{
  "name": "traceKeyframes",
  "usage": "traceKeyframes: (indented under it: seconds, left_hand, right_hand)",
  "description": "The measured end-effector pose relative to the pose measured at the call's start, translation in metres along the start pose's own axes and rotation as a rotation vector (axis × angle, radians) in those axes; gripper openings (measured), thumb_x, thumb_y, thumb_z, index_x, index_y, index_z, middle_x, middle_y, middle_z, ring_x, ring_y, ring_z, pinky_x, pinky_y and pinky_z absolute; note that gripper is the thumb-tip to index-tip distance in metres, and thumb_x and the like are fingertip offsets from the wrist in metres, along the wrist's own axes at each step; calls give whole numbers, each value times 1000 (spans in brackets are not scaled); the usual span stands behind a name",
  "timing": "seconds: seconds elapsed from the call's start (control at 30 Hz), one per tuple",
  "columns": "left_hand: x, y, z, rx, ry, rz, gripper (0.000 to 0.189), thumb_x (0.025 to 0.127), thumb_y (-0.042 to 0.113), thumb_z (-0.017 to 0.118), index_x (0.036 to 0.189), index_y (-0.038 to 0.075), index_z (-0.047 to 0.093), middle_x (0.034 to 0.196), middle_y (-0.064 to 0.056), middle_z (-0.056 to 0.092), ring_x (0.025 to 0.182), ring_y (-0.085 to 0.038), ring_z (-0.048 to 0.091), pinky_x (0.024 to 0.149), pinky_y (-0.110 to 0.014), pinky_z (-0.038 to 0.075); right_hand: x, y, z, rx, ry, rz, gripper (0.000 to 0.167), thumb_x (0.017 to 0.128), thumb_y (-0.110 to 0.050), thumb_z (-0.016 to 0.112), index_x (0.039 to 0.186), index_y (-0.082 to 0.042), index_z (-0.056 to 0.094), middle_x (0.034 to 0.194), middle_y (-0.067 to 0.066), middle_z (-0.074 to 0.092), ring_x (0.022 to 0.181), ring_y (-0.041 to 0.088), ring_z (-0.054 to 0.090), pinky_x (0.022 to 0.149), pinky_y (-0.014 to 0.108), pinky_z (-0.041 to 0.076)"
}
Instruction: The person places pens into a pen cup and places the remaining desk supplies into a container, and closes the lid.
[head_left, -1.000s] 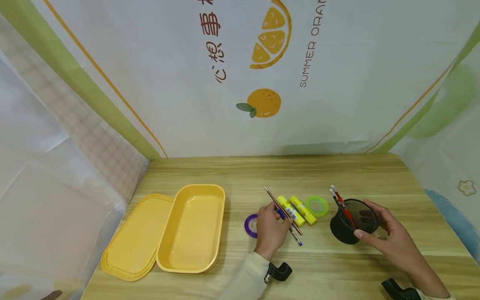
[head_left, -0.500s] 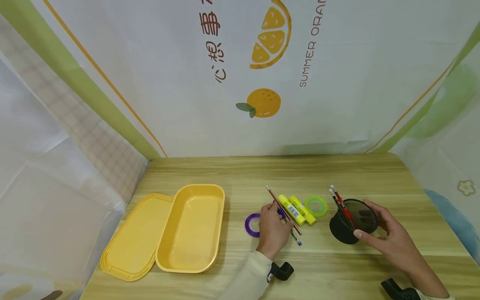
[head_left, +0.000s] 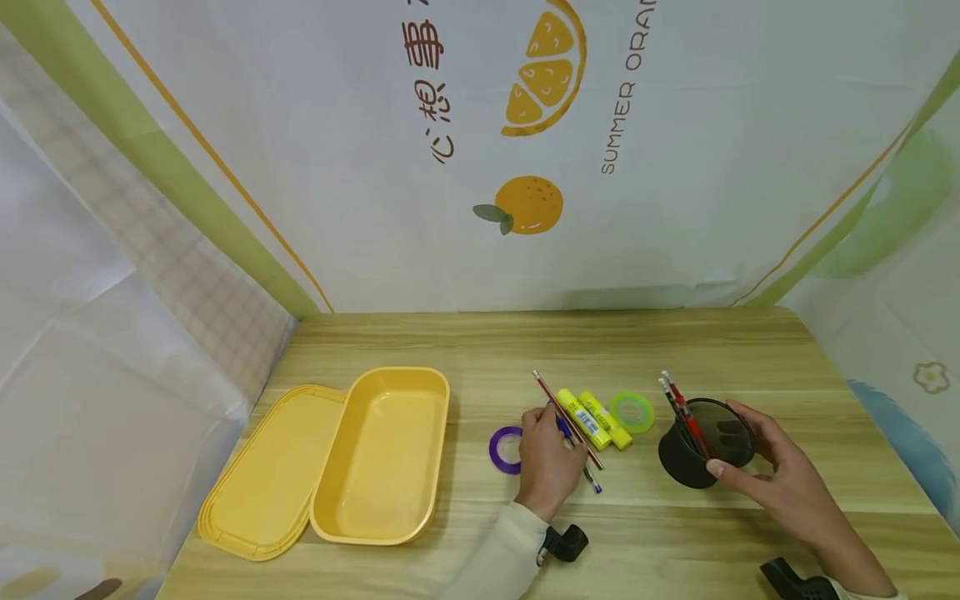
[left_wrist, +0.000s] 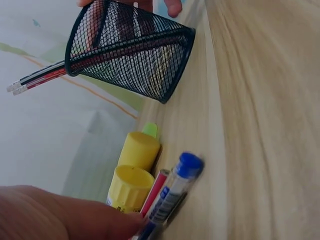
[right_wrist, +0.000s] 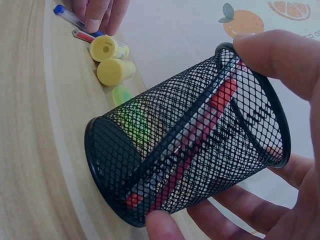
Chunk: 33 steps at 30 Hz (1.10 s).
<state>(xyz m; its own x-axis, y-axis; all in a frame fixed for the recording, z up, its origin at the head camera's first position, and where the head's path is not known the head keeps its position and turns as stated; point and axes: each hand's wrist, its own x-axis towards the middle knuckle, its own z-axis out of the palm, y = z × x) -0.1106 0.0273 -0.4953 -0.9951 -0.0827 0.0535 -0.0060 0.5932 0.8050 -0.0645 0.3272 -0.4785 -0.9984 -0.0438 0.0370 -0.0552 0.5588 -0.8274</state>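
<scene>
My left hand (head_left: 551, 467) pinches a blue-capped pen (left_wrist: 170, 200) lying on the table, thumb against its clear barrel. A red pencil (head_left: 545, 387) lies right beside the pen, against two yellow glue sticks (head_left: 585, 419). My right hand (head_left: 783, 479) grips a black mesh pen holder (head_left: 678, 467) by its rim, thumb on the near side. The holder leans, its mouth tipped up and toward the right hand. Inside it are a red pen (right_wrist: 223, 95) and pencils with white eraser ends (head_left: 664, 377). The left fingertips are partly hidden behind the hand in the head view.
Just left of the left hand lies a purple tape roll (head_left: 496, 457). A green tape roll (head_left: 617, 414) sits beyond the glue sticks. An uncovered yellow box (head_left: 386, 467) stands at the left, its yellow lid (head_left: 262, 483) lying beside it.
My left hand has shifted slightly to the right, and the pencil and glue sticks beside it have moved a little. My right hand and the pen holder have stayed nearly still.
</scene>
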Motion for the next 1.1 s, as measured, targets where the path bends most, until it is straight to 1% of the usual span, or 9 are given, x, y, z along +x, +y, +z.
traceKeyframes:
  seconds: [0.17, 0.37, 0.53, 0.6, 0.73, 0.9, 0.97, 1.03, 1.1]
  left_hand:
    - [0, 1, 0, 26, -8, -7, 68, 81, 9, 87, 142, -8, 61, 135, -21, 57, 112, -37, 66, 95, -47, 60]
    - [1, 0, 2, 9, 8, -30, 64, 81, 9, 86, 139, -6, 63, 131, -20, 58, 104, -35, 65, 90, -49, 59]
    - [2, 0, 0, -15, 2, -30, 62, 79, 8, 84, 138, -4, 65, 128, -19, 61, 116, -35, 61, 95, -51, 57]
    - [4, 0, -3, -31, 1, -15, 56, 78, 7, 84, 130, -5, 69, 119, -17, 64, 118, -33, 60, 93, -48, 58]
    - [10, -2, -9, -102, -14, -16, 49, 75, 5, 85, 120, -8, 71, 100, -14, 64, 94, -23, 62, 73, -32, 53]
    - [13, -7, -14, -203, -57, -78, 62, 78, 3, 82, 134, -13, 64, 111, -23, 67, 62, -9, 54, 55, -21, 42]
    - [14, -9, -15, -238, -64, -96, 65, 78, 2, 80, 139, -13, 61, 118, -25, 68, 56, -6, 52, 50, -20, 41]
    - [14, -10, -16, -271, -74, -108, 65, 78, -1, 78, 140, -11, 61, 116, -23, 71, 52, -6, 50, 47, -20, 40]
    - [14, -10, -17, -295, -82, -118, 65, 78, -2, 78, 140, -10, 62, 115, -21, 72, 56, -5, 53, 49, -20, 42]
  right_hand:
    - [0, -1, 0, -6, 2, -3, 85, 99, -20, 76, 169, -20, 27, 141, -20, 49, 116, -21, 43, 71, 26, 59]
    - [0, 0, 0, -18, -4, 17, 86, 99, -22, 77, 169, -21, 26, 143, -16, 49, 115, -22, 41, 71, 26, 58]
    - [-1, 1, 0, -28, -17, 37, 86, 100, -25, 76, 169, -24, 25, 148, -4, 49, 115, -24, 38, 71, 26, 58]
    - [0, 1, 0, -28, -20, 40, 86, 100, -27, 76, 170, -25, 25, 149, -3, 48, 115, -24, 37, 72, 26, 57]
    - [-1, 1, 0, -30, -15, 39, 86, 100, -27, 76, 169, -25, 25, 146, -10, 49, 115, -23, 38, 72, 26, 58]
    - [-1, 1, 0, -34, -12, 47, 86, 100, -27, 76, 169, -25, 25, 144, -14, 48, 114, -23, 39, 71, 26, 58]
    - [-1, 0, 1, -36, -11, 48, 86, 100, -26, 76, 169, -25, 26, 145, -10, 49, 114, -22, 40, 71, 27, 58]
    - [-1, 0, 1, -33, -11, 46, 86, 100, -26, 76, 169, -24, 25, 145, -8, 50, 114, -22, 41, 71, 27, 58]
    - [0, 0, 1, -30, -8, 40, 86, 100, -24, 76, 169, -23, 26, 145, -6, 50, 114, -22, 41, 70, 27, 58]
